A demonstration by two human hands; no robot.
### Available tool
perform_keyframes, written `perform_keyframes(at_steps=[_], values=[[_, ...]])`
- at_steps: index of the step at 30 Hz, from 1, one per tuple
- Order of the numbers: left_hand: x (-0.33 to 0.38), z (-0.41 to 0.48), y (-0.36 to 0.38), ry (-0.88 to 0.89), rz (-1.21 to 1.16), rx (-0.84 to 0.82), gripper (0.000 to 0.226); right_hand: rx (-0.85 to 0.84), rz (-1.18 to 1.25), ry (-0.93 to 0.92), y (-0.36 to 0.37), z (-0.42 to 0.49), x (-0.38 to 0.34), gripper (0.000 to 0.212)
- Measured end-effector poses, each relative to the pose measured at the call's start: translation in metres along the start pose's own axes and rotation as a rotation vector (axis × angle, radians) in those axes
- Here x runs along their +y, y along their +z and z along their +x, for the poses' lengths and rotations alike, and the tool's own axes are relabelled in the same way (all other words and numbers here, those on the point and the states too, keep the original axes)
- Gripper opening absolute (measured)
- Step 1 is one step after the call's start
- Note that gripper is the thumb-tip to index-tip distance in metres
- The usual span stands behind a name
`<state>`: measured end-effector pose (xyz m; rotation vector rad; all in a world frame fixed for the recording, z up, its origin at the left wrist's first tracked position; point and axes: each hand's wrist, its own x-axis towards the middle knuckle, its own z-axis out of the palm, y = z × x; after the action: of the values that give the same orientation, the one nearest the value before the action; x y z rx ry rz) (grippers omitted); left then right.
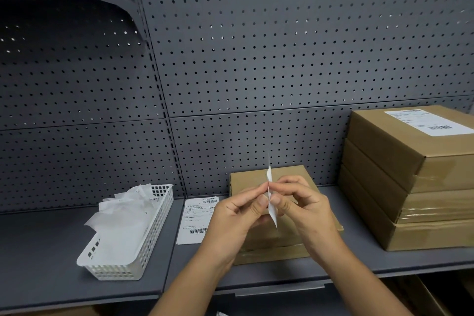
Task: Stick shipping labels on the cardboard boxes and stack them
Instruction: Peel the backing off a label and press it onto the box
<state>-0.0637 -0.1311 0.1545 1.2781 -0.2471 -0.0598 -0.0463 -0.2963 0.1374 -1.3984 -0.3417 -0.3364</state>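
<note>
My left hand (237, 213) and my right hand (298, 204) meet above a flat brown cardboard box (252, 178) on the grey shelf. Both pinch a white shipping label (271, 202) that stands edge-on between the fingertips. The box under my hands shows no label on its visible top, most of which my hands hide. To the right stands a stack of three cardboard boxes (410, 187); the top one bears a white label (428, 122). Another printed label sheet (196, 220) lies flat on the shelf just left of the box.
A white plastic basket (143, 246) holding crumpled white backing papers (120, 218) sits at the left on the grey shelf (38, 259). A grey pegboard wall (256, 59) closes the back. More brown cardboard shows below the shelf's front edge at the bottom right.
</note>
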Motion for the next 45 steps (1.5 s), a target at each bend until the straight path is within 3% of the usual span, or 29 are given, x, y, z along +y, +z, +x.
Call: perform_keyframes(at_steps=[3,8,20,31,39,45], values=[[-0.001,0.001,0.000,0.014,0.031,-0.001,0.035,-0.001,-0.027,-0.041,0.001,-0.002,-0.002,0.025],[-0.004,0.004,0.001,0.005,-0.010,0.019,0.036,-0.054,-0.035,-0.028,0.000,0.000,-0.009,0.007],[-0.009,0.004,-0.002,-0.036,0.018,-0.015,0.034,-0.228,-0.117,0.076,0.001,-0.001,-0.024,0.014],[-0.001,-0.001,0.007,-0.058,0.082,-0.041,0.031,-0.159,-0.277,-0.031,0.007,-0.002,-0.015,0.011],[-0.006,-0.004,0.004,-0.088,0.054,-0.056,0.033,-0.135,-0.185,0.033,0.004,-0.008,-0.015,0.012],[-0.017,0.002,0.003,-0.081,0.016,0.088,0.026,0.001,-0.028,0.124,0.000,-0.008,-0.008,0.018]])
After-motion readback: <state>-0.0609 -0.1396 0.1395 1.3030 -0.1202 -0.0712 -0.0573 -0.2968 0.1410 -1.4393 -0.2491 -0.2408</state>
